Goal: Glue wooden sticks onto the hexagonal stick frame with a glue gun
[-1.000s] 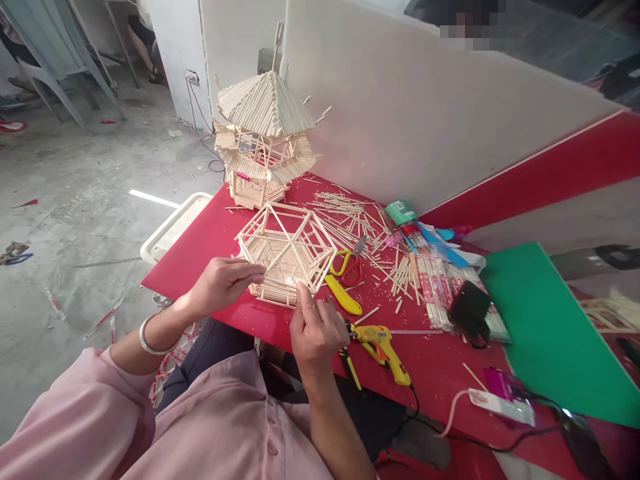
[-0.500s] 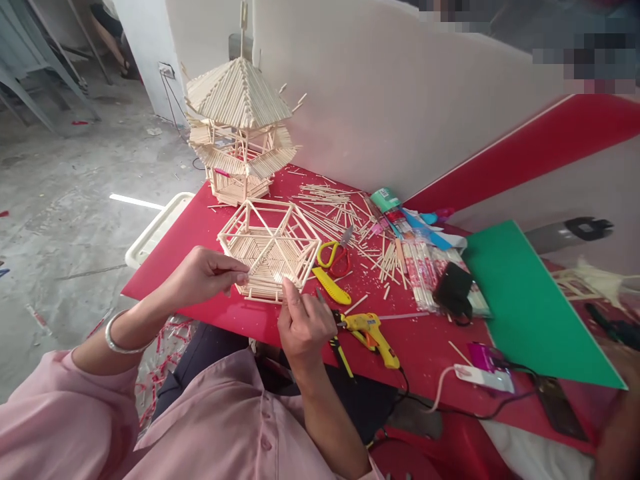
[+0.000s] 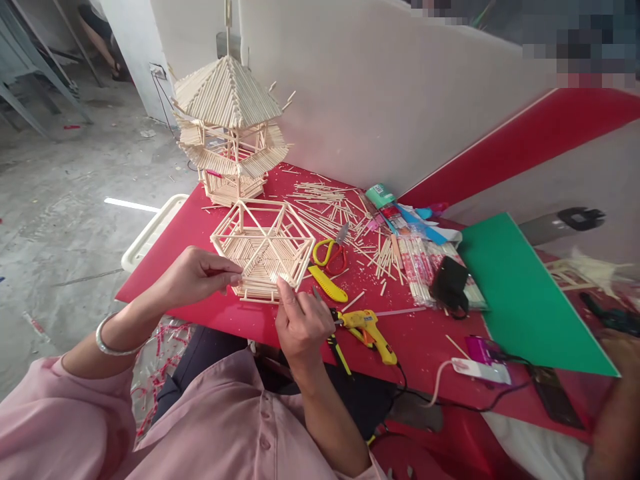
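A six-sided frame of wooden sticks (image 3: 306,261), with crossing sticks on top and a stick floor, stands at the table's near edge. My left hand (image 3: 207,275) is closed in a pinch at its front left corner; what lies between the fingertips cannot be made out. My right hand (image 3: 304,323) is closed too, thumb up, at the front right side of the frame, its grip hidden. Right of it lies a yellow glue gun (image 3: 370,328). A yellow utility knife (image 3: 327,284) and scissors (image 3: 331,255) rest beside the frame.
Behind stands a tall stick pagoda (image 3: 230,133) on the red table (image 3: 175,267). Loose sticks (image 3: 325,195) lie scattered, with packaged sticks (image 3: 423,270), a black adapter (image 3: 449,283) and a green board (image 3: 530,300) to the right. Another person's arm (image 3: 613,407) is at the far right.
The view has shifted slightly, so things appear a little further left. Both hands keep nearly the same pinched pose at the stick frame.
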`<state>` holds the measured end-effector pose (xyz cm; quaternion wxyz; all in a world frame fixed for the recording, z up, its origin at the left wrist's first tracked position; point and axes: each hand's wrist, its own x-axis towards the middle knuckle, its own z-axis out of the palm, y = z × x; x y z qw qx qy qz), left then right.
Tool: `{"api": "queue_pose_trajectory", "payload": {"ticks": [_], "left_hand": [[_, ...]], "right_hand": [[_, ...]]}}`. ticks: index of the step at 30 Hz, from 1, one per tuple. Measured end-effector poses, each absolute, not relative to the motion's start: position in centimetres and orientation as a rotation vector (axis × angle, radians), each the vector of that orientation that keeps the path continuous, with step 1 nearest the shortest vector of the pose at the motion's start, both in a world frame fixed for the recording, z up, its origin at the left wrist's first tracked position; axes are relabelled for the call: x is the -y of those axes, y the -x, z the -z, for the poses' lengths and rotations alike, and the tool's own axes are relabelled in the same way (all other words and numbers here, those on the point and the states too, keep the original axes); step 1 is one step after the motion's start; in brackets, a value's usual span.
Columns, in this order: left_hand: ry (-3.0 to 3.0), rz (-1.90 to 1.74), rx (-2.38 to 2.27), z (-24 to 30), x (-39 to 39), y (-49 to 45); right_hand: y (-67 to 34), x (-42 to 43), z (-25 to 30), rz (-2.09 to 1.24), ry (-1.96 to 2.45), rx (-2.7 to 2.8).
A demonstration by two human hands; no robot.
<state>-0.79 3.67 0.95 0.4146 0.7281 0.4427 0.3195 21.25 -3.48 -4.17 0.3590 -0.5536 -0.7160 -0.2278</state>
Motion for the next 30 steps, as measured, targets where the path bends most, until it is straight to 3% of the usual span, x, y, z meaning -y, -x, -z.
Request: {"api": "queue_pose_trajectory", "payload": {"ticks": [30], "left_hand": [[-1.821,-0.638,-1.016,-1.63,-3.84,1.4]], "right_hand": [[-21.63,3.12,4.8,0.649,1.413,1.831]]}}
